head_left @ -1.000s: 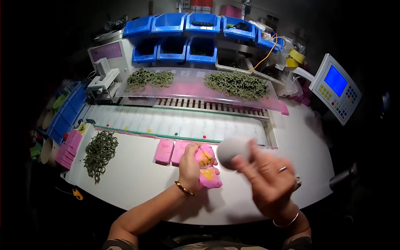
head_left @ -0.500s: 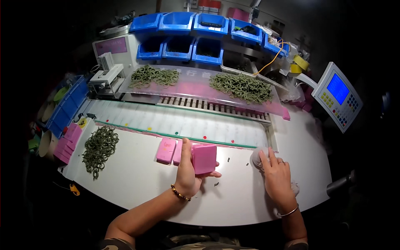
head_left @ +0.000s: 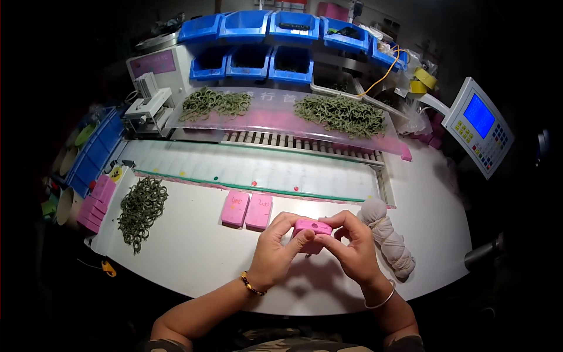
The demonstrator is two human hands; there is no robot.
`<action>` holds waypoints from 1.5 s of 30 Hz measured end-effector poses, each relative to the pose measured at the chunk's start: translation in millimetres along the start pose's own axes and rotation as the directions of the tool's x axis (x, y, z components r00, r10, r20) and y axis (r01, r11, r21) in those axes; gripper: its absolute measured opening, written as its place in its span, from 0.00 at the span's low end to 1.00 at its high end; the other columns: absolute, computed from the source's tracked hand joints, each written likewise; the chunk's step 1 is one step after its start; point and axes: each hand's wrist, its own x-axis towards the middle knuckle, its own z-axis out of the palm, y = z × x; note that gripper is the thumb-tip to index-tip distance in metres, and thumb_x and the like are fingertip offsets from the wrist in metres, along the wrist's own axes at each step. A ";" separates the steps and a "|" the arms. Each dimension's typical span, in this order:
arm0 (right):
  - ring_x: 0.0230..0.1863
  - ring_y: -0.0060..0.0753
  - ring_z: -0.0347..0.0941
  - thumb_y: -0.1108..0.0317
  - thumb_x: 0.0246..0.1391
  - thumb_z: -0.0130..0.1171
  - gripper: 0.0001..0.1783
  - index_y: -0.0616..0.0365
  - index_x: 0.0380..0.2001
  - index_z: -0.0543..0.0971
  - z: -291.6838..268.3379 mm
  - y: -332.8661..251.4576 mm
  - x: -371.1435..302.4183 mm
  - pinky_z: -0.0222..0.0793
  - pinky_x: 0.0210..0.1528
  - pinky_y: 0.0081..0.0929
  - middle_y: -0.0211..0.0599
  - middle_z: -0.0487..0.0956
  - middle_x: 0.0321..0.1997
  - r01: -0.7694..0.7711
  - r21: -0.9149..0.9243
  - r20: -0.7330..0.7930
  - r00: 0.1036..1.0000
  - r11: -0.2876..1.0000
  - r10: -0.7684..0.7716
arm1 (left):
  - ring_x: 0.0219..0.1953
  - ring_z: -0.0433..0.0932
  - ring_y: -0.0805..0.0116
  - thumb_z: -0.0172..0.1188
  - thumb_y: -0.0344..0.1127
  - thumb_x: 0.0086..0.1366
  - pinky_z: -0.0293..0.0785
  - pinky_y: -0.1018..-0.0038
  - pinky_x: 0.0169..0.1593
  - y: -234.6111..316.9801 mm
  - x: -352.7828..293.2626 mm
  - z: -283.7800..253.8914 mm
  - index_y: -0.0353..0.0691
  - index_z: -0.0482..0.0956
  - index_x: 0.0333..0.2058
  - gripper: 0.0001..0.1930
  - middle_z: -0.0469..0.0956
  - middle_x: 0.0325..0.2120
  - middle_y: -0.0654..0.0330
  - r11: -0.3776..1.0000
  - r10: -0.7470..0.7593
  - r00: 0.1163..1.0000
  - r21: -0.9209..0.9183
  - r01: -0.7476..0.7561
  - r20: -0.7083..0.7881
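Observation:
Both hands hold a small pink block (head_left: 312, 227), its narrow face with a dark round hole turned up. My left hand (head_left: 274, 249) grips its left side, thumb against the near face. My right hand (head_left: 356, 252) is closed around the right side, fingertips and thumb at the edge. Part of the block is hidden behind the fingers. Two more pink blocks with handwritten marks, one (head_left: 235, 208) beside the other (head_left: 258, 212), lie flat on the white table, left of my hands. Right of my right hand lies a wrapped roll of off-white cloth (head_left: 389, 239).
A heap of green rings (head_left: 141, 208) lies at the left. Behind the pink blocks runs a white conveyor belt (head_left: 229, 167). Beyond it a clear tray (head_left: 272, 120) bears two green heaps under blue bins (head_left: 291, 64). A keypad screen (head_left: 478, 126) stands at the right.
My right hand has left the cloth roll and come over to the pink block. The block is turned, its holed face now up. The coloured dots on the belt have shifted left.

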 end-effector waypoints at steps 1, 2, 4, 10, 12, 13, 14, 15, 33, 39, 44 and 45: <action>0.30 0.19 0.73 0.66 0.48 0.69 0.14 0.60 0.37 0.79 -2.5 -0.1 -0.9 0.63 0.29 0.17 0.30 0.80 0.30 0.046 -0.076 0.012 0.999 0.996 -0.045 | 0.43 0.75 0.72 0.61 0.36 0.65 0.73 0.73 0.50 3.8 -0.1 -3.9 0.33 0.74 0.46 0.15 0.75 0.37 0.58 0.988 -0.108 0.993 -0.106 0.112 0.045; 0.28 0.20 0.72 0.66 0.48 0.69 0.13 0.59 0.35 0.80 -4.2 -0.9 -1.5 0.62 0.27 0.18 0.30 0.79 0.29 0.093 -0.152 0.027 0.996 0.984 -0.090 | 0.43 0.75 0.72 0.61 0.36 0.65 0.73 0.73 0.50 7.6 -0.7 -5.4 0.33 0.74 0.46 0.15 0.75 0.37 0.58 0.988 -0.109 0.993 -0.108 0.113 0.044; 0.27 0.21 0.70 0.66 0.47 0.69 0.11 0.59 0.32 0.80 -3.7 -2.6 -1.2 0.62 0.27 0.19 0.31 0.78 0.28 0.109 -0.171 0.034 0.994 0.979 -0.104 | 0.43 0.73 0.72 0.66 0.33 0.61 0.71 0.73 0.49 12.6 -1.8 -7.1 0.33 0.73 0.43 0.16 0.74 0.38 0.58 0.873 -0.319 0.942 -0.352 0.336 0.107; 0.27 0.20 0.71 0.68 0.48 0.68 0.12 0.60 0.35 0.78 3.3 7.8 8.3 0.65 0.29 0.18 0.32 0.79 0.27 0.140 -0.218 -0.108 0.980 0.966 -0.166 | 0.44 0.71 0.62 0.73 0.31 0.50 0.70 0.68 0.49 3.9 -1.6 -10.2 0.38 0.68 0.41 0.24 0.70 0.40 0.55 0.963 0.122 0.965 0.262 -0.059 -0.232; 0.29 0.19 0.73 0.70 0.51 0.66 0.12 0.62 0.37 0.77 8.9 12.6 14.5 0.67 0.32 0.18 0.33 0.79 0.29 -0.012 0.050 -0.124 0.992 0.999 0.019 | 0.45 0.69 0.56 0.73 0.33 0.48 0.68 0.65 0.49 12.5 -1.5 -9.8 0.37 0.67 0.42 0.26 0.68 0.39 0.54 0.875 0.228 0.960 0.466 -0.128 -0.165; 0.31 0.17 0.74 0.70 0.54 0.64 0.10 0.62 0.37 0.76 12.7 11.8 15.7 0.69 0.34 0.17 0.32 0.80 0.30 -0.071 0.151 -0.074 0.994 0.986 0.083 | 0.45 0.68 0.55 0.73 0.34 0.48 0.68 0.64 0.49 15.8 -0.9 -5.5 0.37 0.67 0.42 0.26 0.68 0.39 0.53 0.862 0.268 0.956 0.471 -0.185 -0.116; 0.31 0.17 0.74 0.70 0.54 0.64 0.10 0.62 0.37 0.76 16.4 12.7 16.7 0.69 0.34 0.17 0.32 0.80 0.30 -0.069 0.151 -0.070 0.994 0.986 0.080 | 0.46 0.68 0.54 0.73 0.36 0.48 0.68 0.64 0.49 17.7 -0.2 -2.6 0.37 0.67 0.43 0.27 0.68 0.39 0.53 0.847 0.308 0.949 0.474 -0.241 -0.067; 0.31 0.18 0.74 0.70 0.55 0.63 0.09 0.63 0.37 0.76 20.8 15.7 18.5 0.69 0.34 0.17 0.31 0.80 0.30 -0.117 0.216 -0.041 0.991 0.969 0.129 | 0.45 0.69 0.54 0.69 0.35 0.50 0.68 0.63 0.49 16.7 0.7 -3.1 0.37 0.68 0.43 0.24 0.68 0.39 0.53 0.873 0.249 0.965 0.450 -0.187 -0.082; 0.59 0.55 0.62 0.61 0.41 0.71 0.42 0.62 0.59 0.64 66.2 38.5 63.3 0.62 0.60 0.43 0.51 0.67 0.57 0.344 -0.445 0.329 0.922 0.827 -0.206 | 0.46 0.73 0.52 0.71 0.45 0.49 0.69 0.62 0.52 -71.0 107.1 -163.4 0.36 0.78 0.37 0.22 0.76 0.40 0.51 0.444 0.178 0.927 0.867 0.224 -0.331; 0.56 0.54 0.62 0.62 0.35 0.75 0.48 0.61 0.60 0.63 82.9 44.2 72.0 0.61 0.60 0.42 0.51 0.69 0.54 0.271 -0.482 0.401 0.914 0.833 -0.065 | 0.47 0.71 0.53 0.68 0.47 0.55 0.68 0.63 0.52 -57.2 111.0 -163.2 0.38 0.78 0.39 0.20 0.74 0.41 0.52 0.366 0.231 0.907 0.895 0.254 -0.352; 0.53 0.53 0.65 0.65 0.33 0.75 0.46 0.63 0.58 0.64 57.5 39.7 62.9 0.63 0.57 0.41 0.51 0.71 0.52 0.300 -0.497 0.337 0.931 0.814 -0.138 | 0.46 0.72 0.57 0.64 0.44 0.59 0.69 0.66 0.50 -28.3 78.0 -146.1 0.38 0.75 0.43 0.19 0.74 0.40 0.53 0.901 -0.044 0.930 0.387 0.195 -0.365; 0.52 0.53 0.65 0.64 0.33 0.74 0.45 0.65 0.57 0.65 49.1 37.6 60.5 0.63 0.56 0.41 0.51 0.71 0.50 0.308 -0.499 0.298 0.939 0.810 -0.173 | 0.46 0.72 0.57 0.65 0.45 0.58 0.69 0.65 0.50 -16.6 67.7 -139.6 0.37 0.74 0.44 0.21 0.74 0.40 0.53 0.851 -0.125 0.945 0.457 0.259 -0.302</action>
